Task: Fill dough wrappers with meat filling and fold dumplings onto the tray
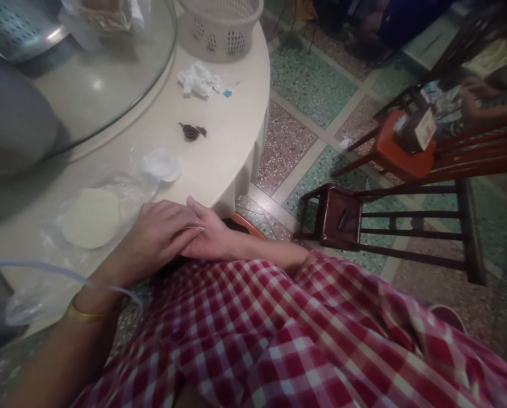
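Note:
My left hand (162,232), with a gold bracelet on its wrist, lies over the palm of my right hand (211,229) at the table's edge. The two hands press together, and a thin pale edge shows between them; what it belongs to is hidden. Most of the right fingers are covered by the left hand. Left of the hands, a stack of pale round dough wrappers (91,218) lies on a clear plastic bag (123,190). Just beyond the hands sits a small white round piece (162,164), and farther off a dark dried piece (191,132).
A pale plastic basket (228,37) and crumpled tissue (198,79) are on the table (232,122). A glass turntable (121,79) carries a metal colander (21,28). A dark stool (341,215) and an orange chair (400,144) stand right; another person's hand (477,96) is beyond.

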`<state>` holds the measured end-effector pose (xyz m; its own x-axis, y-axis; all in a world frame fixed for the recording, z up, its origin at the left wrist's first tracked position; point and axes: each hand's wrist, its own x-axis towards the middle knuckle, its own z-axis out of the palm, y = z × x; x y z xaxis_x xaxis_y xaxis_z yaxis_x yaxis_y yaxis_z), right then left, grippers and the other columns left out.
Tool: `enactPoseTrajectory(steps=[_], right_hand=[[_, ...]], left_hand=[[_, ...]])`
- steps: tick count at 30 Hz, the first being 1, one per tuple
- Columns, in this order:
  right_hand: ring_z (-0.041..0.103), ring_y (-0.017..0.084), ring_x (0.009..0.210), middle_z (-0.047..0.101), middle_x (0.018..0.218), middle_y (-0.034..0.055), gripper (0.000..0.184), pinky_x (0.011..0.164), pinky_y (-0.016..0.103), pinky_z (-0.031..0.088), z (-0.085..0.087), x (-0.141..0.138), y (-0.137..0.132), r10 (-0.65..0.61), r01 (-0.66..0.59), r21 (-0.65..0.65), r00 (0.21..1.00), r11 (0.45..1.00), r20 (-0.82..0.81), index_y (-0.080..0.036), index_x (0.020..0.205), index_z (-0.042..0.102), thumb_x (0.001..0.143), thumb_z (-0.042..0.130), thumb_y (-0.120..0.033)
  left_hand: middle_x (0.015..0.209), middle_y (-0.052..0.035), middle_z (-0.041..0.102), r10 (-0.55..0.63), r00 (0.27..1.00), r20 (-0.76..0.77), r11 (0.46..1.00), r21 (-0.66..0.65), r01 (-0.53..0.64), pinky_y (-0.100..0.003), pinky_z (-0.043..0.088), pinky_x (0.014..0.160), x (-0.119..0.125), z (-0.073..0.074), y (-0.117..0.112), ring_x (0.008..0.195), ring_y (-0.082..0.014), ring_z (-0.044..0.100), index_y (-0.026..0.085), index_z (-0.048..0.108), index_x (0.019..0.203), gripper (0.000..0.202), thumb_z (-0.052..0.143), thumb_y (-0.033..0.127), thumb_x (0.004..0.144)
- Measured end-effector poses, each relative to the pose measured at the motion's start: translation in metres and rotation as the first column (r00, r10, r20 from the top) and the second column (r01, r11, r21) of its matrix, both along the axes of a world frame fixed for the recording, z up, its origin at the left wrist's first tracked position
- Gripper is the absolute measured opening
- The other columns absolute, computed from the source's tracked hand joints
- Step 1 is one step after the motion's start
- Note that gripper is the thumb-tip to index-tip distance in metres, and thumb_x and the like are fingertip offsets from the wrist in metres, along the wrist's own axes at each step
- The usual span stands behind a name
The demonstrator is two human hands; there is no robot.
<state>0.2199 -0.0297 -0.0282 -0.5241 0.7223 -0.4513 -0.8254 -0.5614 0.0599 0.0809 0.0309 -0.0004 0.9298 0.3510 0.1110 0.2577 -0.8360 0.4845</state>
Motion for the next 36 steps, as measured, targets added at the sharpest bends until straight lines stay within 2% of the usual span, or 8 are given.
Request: enactPoseTrajectory(steps=[3,8,14,19,24,28,32,36], right_hand=[[0.064,0.012,0.059,0.064,0.064,0.0011,0.061,0.057,0.021,0.058,0.002,-0.004,0.000,0.023,-0.023,0.001,0.999,1.000,0.023,-0.017,0.078,0.058,0.110,0.010,-0.036],[0.061,0.014,0.061,0.062,0.065,0.0005,0.063,0.059,0.025,0.059,-0.002,-0.012,0.000,0.021,-0.023,0.037,0.999,0.999,0.049,-0.014,0.086,0.062,0.108,0.010,-0.042],[0.062,0.017,0.062,0.061,0.065,0.0023,0.063,0.059,0.026,0.057,-0.010,-0.014,0.001,0.049,-0.049,0.037,0.999,0.998,0.022,-0.016,0.088,0.062,0.108,0.008,-0.043],[0.063,0.016,0.066,0.063,0.068,0.0020,0.064,0.065,0.027,0.058,-0.015,-0.015,0.002,0.010,-0.010,0.061,1.000,0.998,0.002,-0.016,0.092,0.064,0.108,0.008,-0.043],[0.066,0.020,0.074,0.061,0.064,0.0023,0.060,0.075,0.036,0.062,-0.014,-0.015,0.004,-0.008,0.007,0.028,0.999,1.000,0.037,-0.017,0.088,0.062,0.108,0.011,-0.039],[0.068,0.022,0.082,0.066,0.074,0.0058,0.059,0.080,0.042,0.063,-0.012,-0.014,0.004,-0.020,0.019,0.022,0.999,1.000,0.029,-0.014,0.099,0.063,0.107,0.011,-0.040],[0.070,0.021,0.085,0.069,0.083,0.0069,0.059,0.081,0.040,0.063,-0.010,-0.011,0.004,-0.019,0.018,0.017,1.000,1.000,0.025,-0.014,0.104,0.064,0.107,0.011,-0.040],[0.071,0.020,0.084,0.067,0.073,0.0048,0.061,0.080,0.040,0.063,-0.006,-0.011,0.004,-0.016,0.015,0.014,0.998,1.000,0.066,-0.014,0.097,0.064,0.107,0.007,-0.035]], left_hand=[[0.096,-0.0001,0.071,-0.045,0.998,0.044,0.998,0.054,0.043,-0.041,0.038,0.085,-0.001,-0.003,-0.001,0.092,-0.0244,0.060,0.028,0.064,0.089,0.022,0.046,0.035,0.100],[0.090,-0.0013,0.067,-0.014,0.997,0.071,0.997,0.073,0.008,-0.041,0.038,0.084,-0.006,-0.009,-0.002,0.090,-0.0248,0.058,0.026,0.060,0.085,0.020,0.047,0.033,0.099],[0.105,-0.0013,0.068,0.022,0.996,0.083,0.999,0.044,-0.026,-0.040,0.040,0.087,-0.015,-0.007,-0.002,0.098,-0.0244,0.060,0.030,0.062,0.112,0.019,0.050,0.035,0.099],[0.100,0.0002,0.070,0.011,0.996,0.092,1.000,0.014,-0.012,-0.041,0.040,0.089,-0.012,-0.007,-0.003,0.097,-0.0244,0.060,0.029,0.065,0.100,0.018,0.050,0.039,0.097],[0.093,-0.0029,0.069,0.107,0.992,0.065,0.994,0.019,-0.109,-0.044,0.041,0.089,-0.005,-0.007,-0.007,0.093,-0.0269,0.059,0.028,0.065,0.093,0.021,0.051,0.044,0.093],[0.090,-0.0026,0.069,0.143,0.989,0.045,0.990,-0.006,-0.143,-0.045,0.041,0.091,-0.003,-0.005,-0.009,0.092,-0.0268,0.058,0.029,0.065,0.089,0.020,0.049,0.041,0.093],[0.092,-0.0022,0.070,0.142,0.989,0.049,0.990,-0.014,-0.142,-0.045,0.041,0.091,-0.003,-0.006,-0.010,0.094,-0.0265,0.059,0.028,0.064,0.088,0.020,0.049,0.039,0.094],[0.090,-0.0025,0.070,0.130,0.990,0.055,0.992,-0.006,-0.130,-0.045,0.042,0.091,0.000,-0.006,-0.010,0.094,-0.0262,0.059,0.028,0.063,0.085,0.021,0.048,0.038,0.095]])
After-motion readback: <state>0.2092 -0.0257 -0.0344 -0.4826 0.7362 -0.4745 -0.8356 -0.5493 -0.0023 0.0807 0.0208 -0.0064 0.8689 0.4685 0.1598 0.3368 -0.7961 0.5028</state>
